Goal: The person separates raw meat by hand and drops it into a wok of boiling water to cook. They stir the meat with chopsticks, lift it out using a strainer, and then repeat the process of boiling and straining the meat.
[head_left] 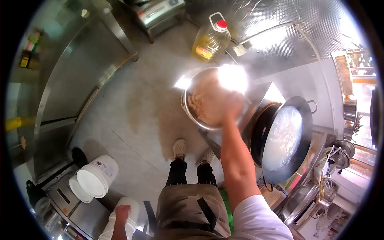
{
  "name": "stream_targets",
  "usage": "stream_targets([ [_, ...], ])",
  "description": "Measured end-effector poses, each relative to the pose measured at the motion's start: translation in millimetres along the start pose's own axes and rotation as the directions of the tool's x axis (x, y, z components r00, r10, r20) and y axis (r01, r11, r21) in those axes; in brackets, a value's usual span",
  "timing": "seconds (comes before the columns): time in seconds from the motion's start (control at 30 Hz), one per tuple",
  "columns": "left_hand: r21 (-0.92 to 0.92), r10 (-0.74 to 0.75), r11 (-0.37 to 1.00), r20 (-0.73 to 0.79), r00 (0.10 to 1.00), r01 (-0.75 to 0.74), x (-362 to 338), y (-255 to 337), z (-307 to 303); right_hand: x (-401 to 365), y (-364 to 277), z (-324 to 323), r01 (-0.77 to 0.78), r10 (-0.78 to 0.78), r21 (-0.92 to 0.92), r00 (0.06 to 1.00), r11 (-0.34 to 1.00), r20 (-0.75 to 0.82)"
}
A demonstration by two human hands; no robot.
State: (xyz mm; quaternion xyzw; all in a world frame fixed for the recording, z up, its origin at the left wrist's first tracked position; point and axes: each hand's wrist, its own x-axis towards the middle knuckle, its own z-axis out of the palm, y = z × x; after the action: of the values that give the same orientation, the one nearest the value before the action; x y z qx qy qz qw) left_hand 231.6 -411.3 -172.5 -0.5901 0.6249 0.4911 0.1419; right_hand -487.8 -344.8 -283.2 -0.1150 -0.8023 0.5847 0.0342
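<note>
Head view, aimed down at a grey floor [136, 116]. Reaching with the right hand [233, 103] into a steel pot [186, 111], just right of the frame's middle and a little above it. Smeared there by motion and bright glare; cannot tell whether open, closed or gripping, though perhaps touching the pale strips [197, 107] inside. Strips plain to see along the pot's left side, lost in blur farther right.

Left hand [123, 212] at the lower left, closed, fingers curled in, in front of a white tub [135, 206]; cannot tell whether touching it.

Near the pot, to its right, a black wok [307, 136] with cloudy white liquid [284, 138] and a loop handle at its upper right. Just above the pot, toward the top centre, a jug [208, 46] of yellow oil with a red cap [221, 25]. Silvery foil [272, 20] across the upper right. Farther down the right side, a metal pan [298, 202] among other kitchenware. Left of the tub and higher, a white bucket [97, 176], tilted in the view. At bottom centre, a brown apron [180, 204] above pale shoes [180, 149], with a white sleeve [260, 220] on the right arm.
</note>
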Motion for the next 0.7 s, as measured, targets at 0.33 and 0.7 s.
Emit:
stream_targets([
  [0.33, -0.016, -0.131, 0.991, 0.036, 0.991, 0.131, 0, 7, 30, -43, 65, 8, 0.615, -0.440, -0.488, 0.787, 0.619, 0.433],
  [0.7, -0.037, -0.084, 0.996, 0.070, 0.994, 0.087, 11, -51, 44, -52, 7, -28, 0.481, -0.065, -0.472, 0.748, 0.739, 0.660],
])
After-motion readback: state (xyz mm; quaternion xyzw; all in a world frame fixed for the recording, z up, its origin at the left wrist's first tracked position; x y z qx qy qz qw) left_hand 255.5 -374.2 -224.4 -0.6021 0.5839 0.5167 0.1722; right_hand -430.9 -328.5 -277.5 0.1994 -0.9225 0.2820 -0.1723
